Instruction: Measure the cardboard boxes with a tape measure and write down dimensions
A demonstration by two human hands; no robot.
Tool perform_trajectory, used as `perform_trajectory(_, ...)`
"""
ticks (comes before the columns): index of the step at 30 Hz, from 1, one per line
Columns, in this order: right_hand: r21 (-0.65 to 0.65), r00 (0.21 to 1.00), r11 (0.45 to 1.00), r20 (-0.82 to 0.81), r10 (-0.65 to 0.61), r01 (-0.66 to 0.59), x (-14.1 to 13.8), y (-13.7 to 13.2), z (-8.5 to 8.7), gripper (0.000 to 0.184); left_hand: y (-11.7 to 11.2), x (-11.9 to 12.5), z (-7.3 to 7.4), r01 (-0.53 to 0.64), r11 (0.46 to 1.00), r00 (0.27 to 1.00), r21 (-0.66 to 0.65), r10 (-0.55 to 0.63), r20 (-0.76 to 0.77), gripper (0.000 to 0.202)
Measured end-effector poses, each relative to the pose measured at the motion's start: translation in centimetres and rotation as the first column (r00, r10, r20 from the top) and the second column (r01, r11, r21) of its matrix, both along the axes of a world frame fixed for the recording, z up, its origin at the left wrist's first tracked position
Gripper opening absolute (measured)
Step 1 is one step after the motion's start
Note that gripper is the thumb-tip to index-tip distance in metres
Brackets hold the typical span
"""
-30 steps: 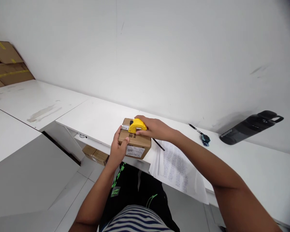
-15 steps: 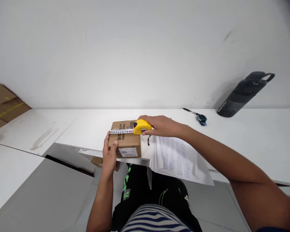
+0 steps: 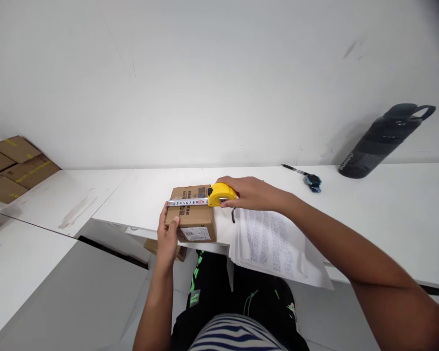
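A small brown cardboard box with dark print on top and a white label on its front side rests at the table's front edge. My left hand grips its left side, thumb on the top and fingers at the left edge by the blade's end. Across the box top lies the pulled-out blade of a yellow tape measure. Its case is in my right hand, fingers wrapped over it, at the box's right edge. Numbers up to about 12 show on the blade.
Right of the box, written paper sheets hang over the edge of the white table. Behind them lie a pen and a dark watch-like item. A dark bottle stands at the right. Cardboard boxes are stacked far left.
My right hand has drawn the tape case a little to the right, and more blade shows, from about 10 to about 12. The whole view has shifted slightly.
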State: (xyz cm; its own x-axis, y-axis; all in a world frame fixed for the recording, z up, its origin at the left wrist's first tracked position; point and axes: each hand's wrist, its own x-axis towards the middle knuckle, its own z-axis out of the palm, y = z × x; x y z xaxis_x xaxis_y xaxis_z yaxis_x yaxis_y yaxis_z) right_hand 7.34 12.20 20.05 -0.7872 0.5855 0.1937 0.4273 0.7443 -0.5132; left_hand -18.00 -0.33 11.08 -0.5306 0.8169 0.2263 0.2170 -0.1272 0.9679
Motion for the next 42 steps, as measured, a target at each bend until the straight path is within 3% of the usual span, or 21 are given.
perform_trajectory(19, -0.039, 0.998, 0.998, 0.008, -0.056, 0.056, 1.4, -0.2, 0.1, 0.048, 0.1, 0.1, 0.0, 0.007, 1.0, 1.0, 0.012, -0.007, 0.012, 0.063)
perform_trajectory(28, -0.066, 0.996, 0.995, 0.046, -0.076, 0.079, 2.6, -0.5, 0.1, 0.046, 0.1, 0.3, 0.2, 0.03, 0.999, 0.99, 0.033, -0.035, 0.136, 0.066)
perform_trajectory(42, -0.063, 0.994, 0.994, 0.053, -0.091, 0.094, 2.7, -0.5, -0.2, 0.048, 0.3, 0.2, -0.1, 0.013, 0.998, 0.991, 0.054, -0.019, 0.129, 0.066)
